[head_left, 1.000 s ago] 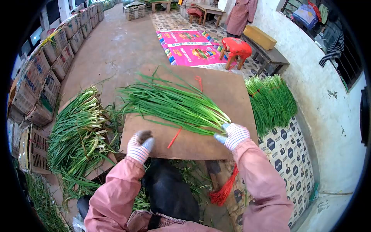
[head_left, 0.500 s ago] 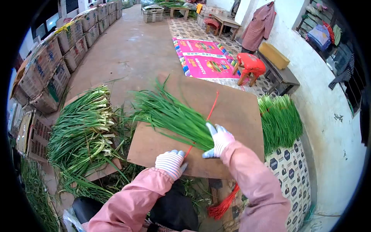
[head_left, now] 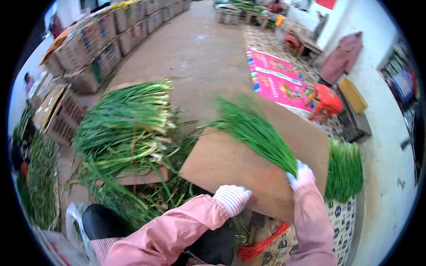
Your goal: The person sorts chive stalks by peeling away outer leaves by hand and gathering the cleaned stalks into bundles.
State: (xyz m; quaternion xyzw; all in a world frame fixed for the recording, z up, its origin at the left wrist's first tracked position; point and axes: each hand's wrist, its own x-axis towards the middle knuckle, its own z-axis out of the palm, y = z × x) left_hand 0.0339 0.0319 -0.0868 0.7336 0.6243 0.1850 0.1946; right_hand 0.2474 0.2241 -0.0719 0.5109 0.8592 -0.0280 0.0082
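A loose bunch of green chives (head_left: 259,131) lies slantwise on a brown board (head_left: 222,166), its leaf tips blurred. My right hand (head_left: 303,176), in a pale glove, is closed round the cut end of the bunch at the board's right side. Under the chives runs a thin red string (head_left: 268,178), smeared by motion. At the board's near edge, my left hand (head_left: 233,199), in a striped glove, has its fingers curled at the near end of that string.
Left of the board a big heap of chives (head_left: 126,124) rests on another board. Tidy chives (head_left: 345,170) stand at the right by the wall. Red strings (head_left: 264,244) hang below the board. Stacked crates (head_left: 95,44) line the left; a red-covered stool (head_left: 327,99) is ahead.
The view has swung left, so the scene sits further right. My right hand has closed more around the chives and shifted them slightly rightward on the board. My left hand stays at the string.
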